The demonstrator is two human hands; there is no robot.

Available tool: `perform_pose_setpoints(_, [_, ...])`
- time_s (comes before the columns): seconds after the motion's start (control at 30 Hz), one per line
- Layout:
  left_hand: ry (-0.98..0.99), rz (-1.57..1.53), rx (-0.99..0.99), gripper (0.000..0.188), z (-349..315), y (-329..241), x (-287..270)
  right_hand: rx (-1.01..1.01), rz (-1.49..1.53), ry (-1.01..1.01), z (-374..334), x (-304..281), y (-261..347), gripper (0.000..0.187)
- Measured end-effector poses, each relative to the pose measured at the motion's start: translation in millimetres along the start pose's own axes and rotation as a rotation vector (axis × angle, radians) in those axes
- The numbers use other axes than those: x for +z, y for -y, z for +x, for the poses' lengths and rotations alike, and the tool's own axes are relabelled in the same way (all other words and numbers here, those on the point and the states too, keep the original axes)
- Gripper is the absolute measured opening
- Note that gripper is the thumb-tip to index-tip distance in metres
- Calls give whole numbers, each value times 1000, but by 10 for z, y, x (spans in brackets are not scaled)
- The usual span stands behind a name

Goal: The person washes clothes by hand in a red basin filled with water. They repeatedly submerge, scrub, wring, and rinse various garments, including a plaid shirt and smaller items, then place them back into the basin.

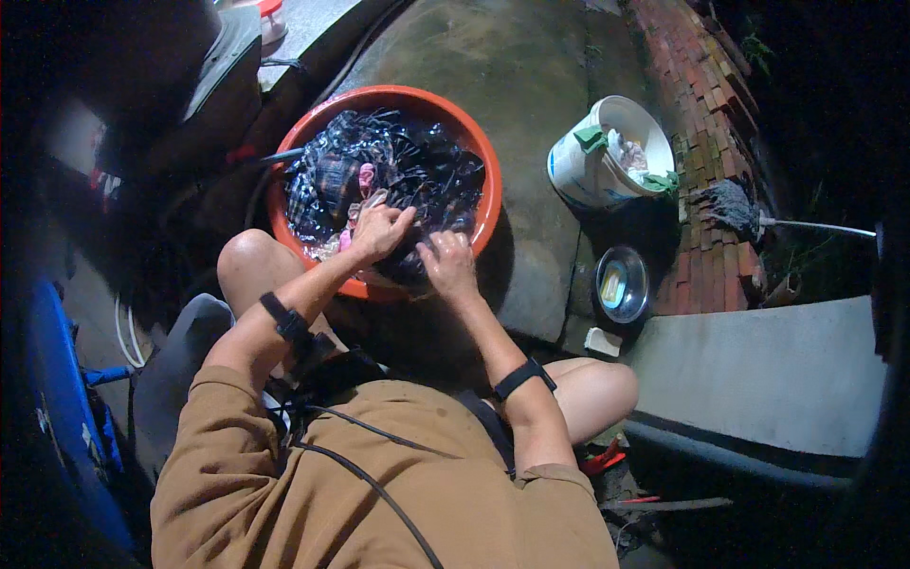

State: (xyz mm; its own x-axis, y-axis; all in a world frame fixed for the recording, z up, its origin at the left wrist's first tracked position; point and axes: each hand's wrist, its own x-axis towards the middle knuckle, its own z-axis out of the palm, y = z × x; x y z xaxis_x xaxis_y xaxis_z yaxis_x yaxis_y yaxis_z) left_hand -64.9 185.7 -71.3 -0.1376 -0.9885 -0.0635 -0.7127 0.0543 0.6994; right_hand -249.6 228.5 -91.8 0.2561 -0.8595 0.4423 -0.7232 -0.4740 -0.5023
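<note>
A round orange basin stands in front of me, full of wet laundry in water. Dark, shiny wet clothes fill most of it, with a checked dark garment on the left side. Small pink and pale cloth pieces lie near the middle. Over the near part of the laundry my left hand is closed, its fingers bent into the dark wet cloth. Just right of it, by the basin's near rim, my right hand has its fingers curled round dark cloth too. Some fingertips are hidden in the folds.
On the right stands a white bucket with green and pale cloths. Nearer lies a metal bowl holding a yellowish item, beside a white block. A mop rests by the bricks. Something blue stands at left.
</note>
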Motion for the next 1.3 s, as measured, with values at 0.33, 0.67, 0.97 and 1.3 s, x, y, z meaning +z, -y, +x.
perform_pose_setpoints(0.33, [-63,187,-287,47,161,183,171,177,-491,118,235,413,337,39])
perform_pose_setpoints(0.67, [223,215,-687,50,1440,696,171,270,-326,487,1417,1188,-558,30])
perform_pose_setpoints(0.97, [236,85,-656,56,1658,924,267,288,-233,374,1455,1114,-633,32])
perform_pose_setpoints(1.3, [403,-1087,-672,94,941,260,-617,19,-71,158,480,352,20,72])
